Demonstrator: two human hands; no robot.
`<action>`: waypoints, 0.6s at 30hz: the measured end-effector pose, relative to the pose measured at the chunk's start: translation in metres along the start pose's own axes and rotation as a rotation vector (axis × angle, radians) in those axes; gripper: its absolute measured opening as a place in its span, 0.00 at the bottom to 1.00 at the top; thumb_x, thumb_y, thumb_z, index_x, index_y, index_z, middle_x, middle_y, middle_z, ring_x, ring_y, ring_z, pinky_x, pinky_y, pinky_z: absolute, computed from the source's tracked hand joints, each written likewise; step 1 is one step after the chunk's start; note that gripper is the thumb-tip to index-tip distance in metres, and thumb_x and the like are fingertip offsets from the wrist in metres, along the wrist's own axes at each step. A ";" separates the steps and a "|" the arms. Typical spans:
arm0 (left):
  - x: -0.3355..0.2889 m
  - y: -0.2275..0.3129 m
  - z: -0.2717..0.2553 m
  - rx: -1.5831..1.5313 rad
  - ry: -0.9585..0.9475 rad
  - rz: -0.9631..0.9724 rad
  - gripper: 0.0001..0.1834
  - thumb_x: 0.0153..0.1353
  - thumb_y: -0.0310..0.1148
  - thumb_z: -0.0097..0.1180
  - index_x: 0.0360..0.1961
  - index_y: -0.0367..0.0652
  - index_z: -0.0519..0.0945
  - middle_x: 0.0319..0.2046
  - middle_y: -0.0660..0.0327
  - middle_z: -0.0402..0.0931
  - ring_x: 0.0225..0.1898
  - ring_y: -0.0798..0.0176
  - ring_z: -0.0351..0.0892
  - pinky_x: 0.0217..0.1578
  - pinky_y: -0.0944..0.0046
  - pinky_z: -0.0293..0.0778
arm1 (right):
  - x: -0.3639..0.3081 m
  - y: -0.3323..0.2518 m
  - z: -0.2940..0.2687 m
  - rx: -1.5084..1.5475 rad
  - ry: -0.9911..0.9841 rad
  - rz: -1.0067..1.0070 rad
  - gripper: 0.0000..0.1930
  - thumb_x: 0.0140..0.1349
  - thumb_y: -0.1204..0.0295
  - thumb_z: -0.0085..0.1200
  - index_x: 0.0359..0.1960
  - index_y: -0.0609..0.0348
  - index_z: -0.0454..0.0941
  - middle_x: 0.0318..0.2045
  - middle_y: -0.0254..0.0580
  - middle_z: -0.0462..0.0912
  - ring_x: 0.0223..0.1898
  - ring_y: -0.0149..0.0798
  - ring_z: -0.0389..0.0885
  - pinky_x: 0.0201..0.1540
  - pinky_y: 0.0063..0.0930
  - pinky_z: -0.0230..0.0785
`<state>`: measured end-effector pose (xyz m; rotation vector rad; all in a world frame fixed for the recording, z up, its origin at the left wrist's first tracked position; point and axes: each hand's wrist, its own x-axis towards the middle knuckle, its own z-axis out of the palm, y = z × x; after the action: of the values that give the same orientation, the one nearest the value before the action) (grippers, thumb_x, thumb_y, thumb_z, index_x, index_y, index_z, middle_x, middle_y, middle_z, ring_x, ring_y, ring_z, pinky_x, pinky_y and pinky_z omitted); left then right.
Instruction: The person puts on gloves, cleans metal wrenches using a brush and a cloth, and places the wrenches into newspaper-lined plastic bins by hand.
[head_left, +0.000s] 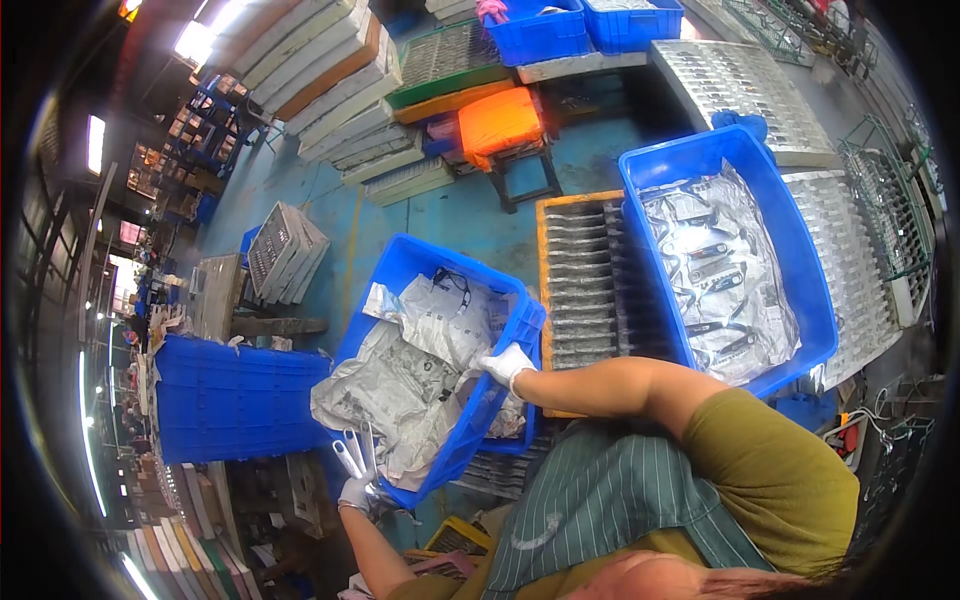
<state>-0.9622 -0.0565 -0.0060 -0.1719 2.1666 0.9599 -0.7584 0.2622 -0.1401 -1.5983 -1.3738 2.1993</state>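
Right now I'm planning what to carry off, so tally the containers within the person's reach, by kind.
Newspaper-lined blue crate: 1 (the right hand has its grip on the rim)
Blue crate lined with a silvery sheet: 1
Orange-edged tray of metal pieces: 1
Total: 3
Not counted: the metal tools held in the left hand.

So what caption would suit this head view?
Gloved right hand grips a paper-lined blue crate; left hand holds metal pieces.

An orange stool (502, 122) stands beyond stacked grey trays (340, 70).
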 end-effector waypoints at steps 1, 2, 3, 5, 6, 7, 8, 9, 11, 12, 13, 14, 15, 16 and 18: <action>-0.005 -0.003 0.002 -0.007 0.009 -0.002 0.11 0.54 0.31 0.54 0.36 0.35 0.74 0.24 0.57 0.75 0.22 0.58 0.76 0.22 0.60 0.73 | 0.000 -0.006 0.008 -0.122 0.109 -0.008 0.45 0.37 0.54 0.64 0.52 0.73 0.58 0.43 0.60 0.74 0.40 0.50 0.78 0.44 0.34 0.70; -0.008 -0.006 0.004 -0.098 -0.011 0.020 0.11 0.54 0.31 0.54 0.36 0.35 0.74 0.24 0.56 0.74 0.22 0.58 0.76 0.23 0.60 0.73 | 0.001 -0.008 0.005 -0.068 0.079 -0.019 0.41 0.37 0.56 0.63 0.50 0.73 0.61 0.41 0.59 0.75 0.37 0.49 0.79 0.41 0.34 0.71; -0.011 -0.009 0.006 -0.188 -0.033 0.041 0.11 0.53 0.30 0.54 0.36 0.34 0.74 0.24 0.56 0.74 0.22 0.57 0.76 0.23 0.60 0.74 | 0.005 -0.012 -0.005 -0.013 0.052 -0.029 0.38 0.38 0.58 0.62 0.48 0.73 0.65 0.39 0.59 0.77 0.34 0.48 0.80 0.38 0.34 0.72; -0.017 -0.015 0.016 -0.231 -0.020 0.107 0.11 0.54 0.32 0.54 0.34 0.33 0.75 0.23 0.57 0.74 0.23 0.59 0.76 0.26 0.60 0.74 | -0.018 -0.052 -0.032 -0.078 0.080 -0.089 0.20 0.40 0.62 0.58 0.28 0.71 0.78 0.27 0.54 0.80 0.29 0.45 0.80 0.32 0.34 0.71; -0.031 -0.004 0.031 -0.216 -0.080 0.119 0.12 0.54 0.33 0.54 0.35 0.34 0.75 0.24 0.58 0.74 0.23 0.60 0.76 0.26 0.61 0.74 | -0.017 -0.063 -0.053 0.029 0.009 -0.081 0.19 0.41 0.62 0.57 0.28 0.70 0.79 0.25 0.54 0.80 0.27 0.44 0.80 0.30 0.34 0.71; -0.046 0.010 0.054 -0.206 -0.136 0.131 0.12 0.54 0.33 0.55 0.35 0.34 0.75 0.24 0.58 0.74 0.24 0.61 0.75 0.26 0.62 0.73 | 0.002 -0.066 -0.073 -0.104 0.124 -0.136 0.22 0.42 0.59 0.55 0.30 0.69 0.79 0.27 0.55 0.80 0.29 0.44 0.81 0.31 0.34 0.71; -0.052 0.013 0.071 -0.188 -0.181 0.119 0.13 0.54 0.34 0.55 0.35 0.34 0.75 0.25 0.59 0.75 0.25 0.63 0.76 0.26 0.63 0.73 | 0.026 -0.069 -0.098 -0.211 0.138 -0.184 0.24 0.43 0.56 0.54 0.31 0.69 0.78 0.28 0.56 0.80 0.32 0.45 0.80 0.34 0.35 0.70; -0.057 0.015 0.089 -0.175 -0.223 0.105 0.13 0.54 0.35 0.56 0.35 0.35 0.75 0.26 0.60 0.75 0.25 0.64 0.76 0.25 0.63 0.73 | 0.039 -0.079 -0.124 -0.231 0.084 -0.216 0.25 0.44 0.55 0.53 0.32 0.69 0.78 0.30 0.57 0.80 0.34 0.47 0.80 0.36 0.35 0.70; -0.071 0.020 0.140 -0.172 -0.285 0.167 0.15 0.53 0.36 0.57 0.37 0.36 0.75 0.28 0.61 0.76 0.25 0.64 0.76 0.25 0.65 0.72 | 0.051 -0.101 -0.167 -0.212 0.145 -0.263 0.24 0.44 0.56 0.53 0.32 0.69 0.78 0.29 0.57 0.80 0.35 0.48 0.80 0.37 0.36 0.70; -0.081 0.027 0.164 -0.105 -0.338 0.138 0.17 0.54 0.37 0.56 0.39 0.35 0.75 0.30 0.60 0.76 0.27 0.63 0.77 0.27 0.64 0.72 | 0.052 -0.115 -0.190 -0.310 0.161 -0.298 0.24 0.44 0.57 0.52 0.33 0.68 0.78 0.31 0.57 0.80 0.36 0.49 0.80 0.38 0.36 0.70; -0.093 0.031 0.185 -0.042 -0.385 0.108 0.18 0.54 0.38 0.56 0.41 0.34 0.74 0.31 0.59 0.76 0.28 0.62 0.77 0.28 0.64 0.73 | 0.045 -0.129 -0.208 -0.411 0.169 -0.337 0.23 0.44 0.58 0.52 0.34 0.68 0.78 0.33 0.58 0.80 0.36 0.50 0.80 0.40 0.36 0.70; -0.094 0.026 0.206 -0.039 -0.441 0.099 0.19 0.54 0.38 0.56 0.41 0.35 0.74 0.31 0.59 0.75 0.29 0.61 0.77 0.29 0.64 0.73 | 0.035 -0.136 -0.219 -0.436 0.294 -0.423 0.23 0.46 0.59 0.51 0.38 0.68 0.76 0.36 0.58 0.79 0.38 0.52 0.79 0.41 0.36 0.70; -0.094 0.021 0.226 -0.029 -0.503 0.091 0.19 0.54 0.39 0.57 0.40 0.35 0.74 0.31 0.59 0.75 0.30 0.61 0.77 0.30 0.64 0.72 | 0.024 -0.138 -0.228 -0.453 0.428 -0.506 0.23 0.47 0.61 0.51 0.41 0.67 0.74 0.38 0.58 0.78 0.39 0.53 0.78 0.42 0.37 0.70; -0.101 0.023 0.245 -0.064 -0.564 0.040 0.18 0.54 0.38 0.57 0.40 0.35 0.74 0.31 0.60 0.75 0.31 0.61 0.77 0.32 0.64 0.72 | 0.016 -0.136 -0.231 -0.471 0.561 -0.471 0.22 0.49 0.62 0.50 0.43 0.66 0.71 0.38 0.58 0.78 0.39 0.54 0.78 0.42 0.39 0.69; -0.105 0.023 0.271 -0.077 -0.719 0.053 0.15 0.55 0.37 0.56 0.38 0.36 0.75 0.30 0.60 0.75 0.33 0.62 0.77 0.36 0.65 0.70 | 0.000 -0.119 -0.234 -0.650 0.941 -0.790 0.18 0.52 0.67 0.48 0.43 0.61 0.65 0.32 0.56 0.77 0.35 0.57 0.75 0.38 0.45 0.68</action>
<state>-0.7388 0.1278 -0.0407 0.1751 1.4797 0.9499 -0.6195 0.4724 -0.0668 -1.4740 -1.9075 0.4553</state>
